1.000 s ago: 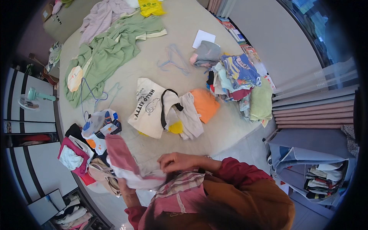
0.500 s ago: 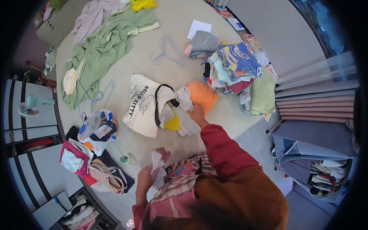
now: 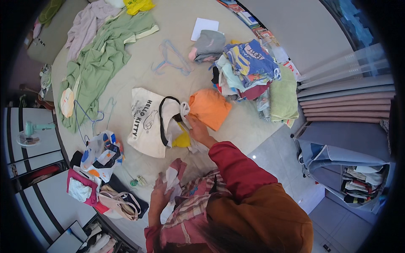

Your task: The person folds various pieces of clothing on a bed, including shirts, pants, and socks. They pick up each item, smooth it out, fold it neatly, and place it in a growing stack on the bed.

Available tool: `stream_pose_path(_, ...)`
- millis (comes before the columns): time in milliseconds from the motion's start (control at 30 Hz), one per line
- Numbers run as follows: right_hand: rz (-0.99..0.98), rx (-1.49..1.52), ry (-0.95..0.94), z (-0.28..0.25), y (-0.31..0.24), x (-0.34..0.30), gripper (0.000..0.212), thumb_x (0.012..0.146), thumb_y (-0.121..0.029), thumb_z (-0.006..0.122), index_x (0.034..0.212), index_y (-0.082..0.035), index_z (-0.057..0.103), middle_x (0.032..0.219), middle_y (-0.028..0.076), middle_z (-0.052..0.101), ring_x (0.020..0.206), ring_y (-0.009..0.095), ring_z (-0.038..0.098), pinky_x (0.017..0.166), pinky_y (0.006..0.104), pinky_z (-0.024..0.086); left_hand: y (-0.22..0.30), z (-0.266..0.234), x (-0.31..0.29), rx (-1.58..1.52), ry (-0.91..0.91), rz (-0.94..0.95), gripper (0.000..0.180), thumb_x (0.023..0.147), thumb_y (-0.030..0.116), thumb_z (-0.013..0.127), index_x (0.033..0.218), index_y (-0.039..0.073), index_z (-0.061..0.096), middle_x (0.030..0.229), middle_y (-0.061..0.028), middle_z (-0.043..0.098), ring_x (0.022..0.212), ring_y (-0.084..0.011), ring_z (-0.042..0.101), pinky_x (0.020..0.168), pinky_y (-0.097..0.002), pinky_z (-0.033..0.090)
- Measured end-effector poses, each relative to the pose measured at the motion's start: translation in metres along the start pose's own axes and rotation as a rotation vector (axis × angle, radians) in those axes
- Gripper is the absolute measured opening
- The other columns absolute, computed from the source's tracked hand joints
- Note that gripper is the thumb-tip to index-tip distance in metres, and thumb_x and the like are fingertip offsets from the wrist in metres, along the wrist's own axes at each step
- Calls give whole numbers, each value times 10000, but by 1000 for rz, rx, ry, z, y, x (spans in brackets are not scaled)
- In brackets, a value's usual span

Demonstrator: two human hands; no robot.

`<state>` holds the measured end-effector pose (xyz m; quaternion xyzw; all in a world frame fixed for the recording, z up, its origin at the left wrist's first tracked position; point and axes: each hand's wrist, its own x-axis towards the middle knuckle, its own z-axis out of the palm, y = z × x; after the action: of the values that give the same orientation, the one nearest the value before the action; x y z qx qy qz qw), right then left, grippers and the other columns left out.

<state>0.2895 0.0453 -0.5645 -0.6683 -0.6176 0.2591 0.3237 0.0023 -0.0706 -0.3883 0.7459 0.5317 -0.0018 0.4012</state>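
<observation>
A cream canvas tote bag (image 3: 145, 133) with black handles and dark print lies flat on the bed. At its mouth, my right hand (image 3: 200, 131) is closed on a bunched whitish-grey thin bag or cloth (image 3: 184, 109). Something yellow (image 3: 181, 140) shows just under that hand. An orange folded cloth (image 3: 211, 107) lies right beside it. Nearer to me, my left hand (image 3: 159, 195) grips a crumpled white and dull-pink thin piece (image 3: 174, 176), whose exact kind I cannot make out. This piece is above my checked apron.
A tall pile of folded clothes (image 3: 249, 69) stands at the right. Loose hangers (image 3: 171, 61) lie behind the tote. A green garment (image 3: 101, 59) spreads at far left. A plastic bag (image 3: 101, 154) and a pink handbag (image 3: 120, 196) sit at the left edge.
My right hand has drawn the whitish-grey piece left toward the tote's mouth, bunching it and baring more of the orange cloth. My left hand keeps its hold. The whole view has shifted slightly.
</observation>
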Motion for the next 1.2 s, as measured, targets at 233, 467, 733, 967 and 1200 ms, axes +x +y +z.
stream_pose_path(233,471,203,-78,-2,23,5,776,649,-223,721,1314,-31,369,1210,209,520,1121,348,505,943,385,408,4,0,5,44,3,117,304,778,183,662,1037,37,602,1105,-284,549,1143,-420,469,886,-452,431)
stream_pose_path(467,445,495,-356,-21,28,15,813,665,-173,719,1364,-33,329,1278,142,485,1179,264,461,994,320,355,12,-4,8,11,-45,42,280,789,188,655,1014,34,596,873,-207,610,850,-379,586,749,-431,457)
stream_pose_path(733,133,490,-477,-155,-23,58,845,682,-92,695,1412,-48,273,1336,87,433,1222,221,408,1027,302,308,7,2,7,26,52,146,265,791,191,652,996,32,595,881,-201,612,856,-374,583,737,-430,458)
stream_pose_path(967,384,861,-453,-186,-13,68,797,672,-107,714,1376,-81,340,1306,69,445,1193,211,421,1002,310,333,9,0,14,-105,-19,46,260,797,196,642,987,26,591,878,-213,599,838,-392,565,729,-419,450)
stream_pose_path(1200,235,677,-347,-165,-16,74,750,652,-148,721,1330,-61,413,1359,104,355,1261,217,336,1032,311,290,-26,9,12,-665,10,-134,446,854,172,608,1214,-56,478,1147,-208,567,1054,-296,556,925,-356,408)
